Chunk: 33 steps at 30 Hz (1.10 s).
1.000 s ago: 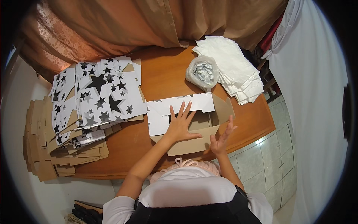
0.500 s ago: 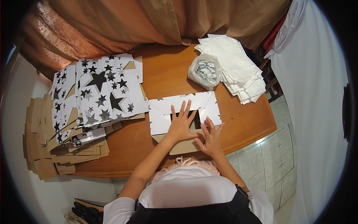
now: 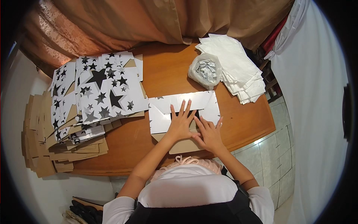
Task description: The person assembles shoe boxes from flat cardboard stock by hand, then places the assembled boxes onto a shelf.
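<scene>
In front of me on the table lies a cardboard box (image 3: 159, 121), white with a few dark stars near its edges and plain brown on its near flap (image 3: 182, 146). My left hand (image 3: 180, 125) rests on it with fingers spread, partly covering the dark opening in the middle. Beside it, my right hand (image 3: 209, 135) lies on the box's right side, its fingers stretched out. The thumbs of both hands come close together above the near edge. Neither hand grips anything that shows; what lies beneath the palms is hidden.
A tall stack of flat star-printed cardboard sheets (image 3: 112, 89) covers the table's left side, brown pieces jutting over the edge. At the back right are a clear plastic bag (image 3: 205, 71) of small silvery packets and a pile of white sheets (image 3: 233, 63). Curtains (image 3: 123, 22) hang behind.
My right hand has shifted left and flattened onto the box, its fingers now nearer the left hand. The left hand has stayed almost in place.
</scene>
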Motion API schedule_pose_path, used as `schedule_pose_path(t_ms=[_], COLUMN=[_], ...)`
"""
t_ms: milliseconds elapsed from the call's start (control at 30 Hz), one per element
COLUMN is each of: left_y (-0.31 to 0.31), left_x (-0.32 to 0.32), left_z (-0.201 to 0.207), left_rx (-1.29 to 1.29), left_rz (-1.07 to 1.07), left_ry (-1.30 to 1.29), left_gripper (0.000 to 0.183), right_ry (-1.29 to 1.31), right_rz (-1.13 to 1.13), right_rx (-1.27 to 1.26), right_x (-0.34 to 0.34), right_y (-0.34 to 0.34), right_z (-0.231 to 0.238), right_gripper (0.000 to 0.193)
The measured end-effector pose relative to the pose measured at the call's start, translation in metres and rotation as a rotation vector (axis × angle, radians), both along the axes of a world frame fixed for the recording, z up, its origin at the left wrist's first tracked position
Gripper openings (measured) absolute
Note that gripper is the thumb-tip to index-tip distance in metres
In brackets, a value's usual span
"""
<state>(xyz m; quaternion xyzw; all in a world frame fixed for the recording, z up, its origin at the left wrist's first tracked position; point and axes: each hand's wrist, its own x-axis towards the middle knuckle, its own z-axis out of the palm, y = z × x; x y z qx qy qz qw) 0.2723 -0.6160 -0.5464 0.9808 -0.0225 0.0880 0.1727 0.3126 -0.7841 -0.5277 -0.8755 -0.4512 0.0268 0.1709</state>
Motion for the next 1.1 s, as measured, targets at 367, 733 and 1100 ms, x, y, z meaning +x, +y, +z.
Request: schedule_pose_path(t_ms=[367, 733, 1100], left_y=[0.050, 0.075, 0.065], left_x=[-0.080, -0.137, -0.119], left_z=[0.004, -0.010, -0.031], left_rx=[-0.124, -0.076, -0.175], left_rz=[0.168, 0.216, 0.451], left_ry=[-0.383, -0.363, -0.451], left_gripper=[0.025, 0.048, 0.068], right_ry=[-0.032, -0.150, -0.137], right_rz=[0.058, 0.065, -0.035], right_rx=[0.343, 0.429, 0.543], right_x=[0.033, 0.037, 0.044], right_y=[-0.055, -0.068, -0.052], right_z=[-0.029, -0.044, -0.037], right_gripper=[0.062, 0.055, 0.042])
